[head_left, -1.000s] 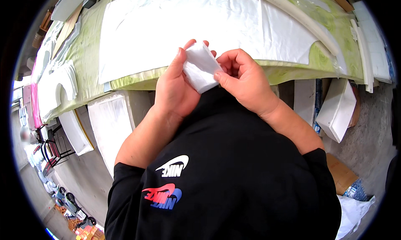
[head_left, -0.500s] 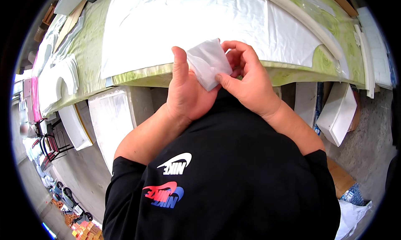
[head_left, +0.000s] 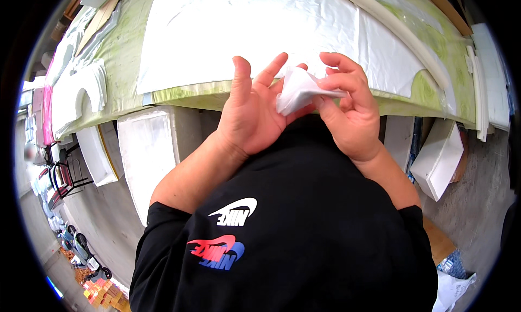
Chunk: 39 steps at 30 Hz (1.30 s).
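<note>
White, thin and crumpled, the small sheet piece point(head_left: 297, 88) is held in front of the person's chest, just short of the near edge of the table point(head_left: 125, 57). It sits between the two hands, raised off every surface.

Right hand point(head_left: 350, 114): grip pressed together on the small sheet piece. Thumb and forefinger pinch its upper right corner; the remaining fingers curl behind it.

Left hand point(head_left: 251, 114): grip spread. The fingers are fanned and point upward, the thumb stands apart, and the palm faces the small sheet piece. The lower left part of the piece lies against the fingers of this hand; no pinch is visible here.

Surroundings:
- The table carries a yellow-green cover. A large white sheet point(head_left: 244, 30) lies flat on it, directly beyond the hands.
- A long cream curved strip point(head_left: 399, 32) lies on the table to the right, running from the far side toward the near edge.
- White cut foam shapes point(head_left: 81, 92) lie at the left end of the table.
- A white panel point(head_left: 144, 154) leans below the table edge on the left; a white block point(head_left: 439, 160) stands on the floor at the right
</note>
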Tool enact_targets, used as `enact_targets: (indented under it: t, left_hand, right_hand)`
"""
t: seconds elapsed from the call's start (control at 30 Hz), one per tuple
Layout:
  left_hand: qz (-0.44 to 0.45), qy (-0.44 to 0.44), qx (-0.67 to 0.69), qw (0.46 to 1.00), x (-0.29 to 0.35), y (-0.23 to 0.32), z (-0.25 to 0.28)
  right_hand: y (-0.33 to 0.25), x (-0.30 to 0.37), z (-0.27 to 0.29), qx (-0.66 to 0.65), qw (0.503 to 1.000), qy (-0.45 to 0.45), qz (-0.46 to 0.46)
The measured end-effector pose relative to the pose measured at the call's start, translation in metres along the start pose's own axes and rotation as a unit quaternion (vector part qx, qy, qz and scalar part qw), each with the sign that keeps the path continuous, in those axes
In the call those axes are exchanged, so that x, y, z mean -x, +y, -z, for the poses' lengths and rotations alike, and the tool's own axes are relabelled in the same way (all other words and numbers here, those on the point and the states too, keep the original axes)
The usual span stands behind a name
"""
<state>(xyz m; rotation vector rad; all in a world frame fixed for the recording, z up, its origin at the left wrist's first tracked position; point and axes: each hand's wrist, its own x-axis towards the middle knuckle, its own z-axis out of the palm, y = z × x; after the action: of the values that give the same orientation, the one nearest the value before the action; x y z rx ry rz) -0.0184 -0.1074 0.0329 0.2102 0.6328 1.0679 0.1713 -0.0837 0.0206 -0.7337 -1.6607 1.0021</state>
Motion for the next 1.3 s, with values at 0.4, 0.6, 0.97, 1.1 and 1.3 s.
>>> enact_targets:
  t: [0.4,0.6,0.97,1.1,1.3]
  left_hand:
    - [-0.006,-0.078,0.05,0.996,-0.004,0.0,0.017]
    - [-0.091,-0.075,0.126,0.985,-0.008,0.002,0.028]
    - [-0.085,-0.051,0.119,0.988,-0.006,0.003,0.029]
    - [-0.072,-0.031,0.065,0.995,-0.006,0.003,0.026]
    - [-0.035,0.007,-0.008,0.999,-0.006,-0.004,0.025]
  right_hand:
    - [-0.001,-0.006,0.002,0.144,0.982,-0.053,0.109]
    - [-0.002,-0.009,-0.001,0.086,0.983,-0.085,0.14]
    - [-0.006,-0.011,-0.002,0.119,0.97,-0.143,0.155]
    - [-0.007,-0.012,-0.001,0.111,0.968,-0.159,0.161]
    - [-0.005,-0.011,-0.005,0.109,0.973,-0.12,0.164]
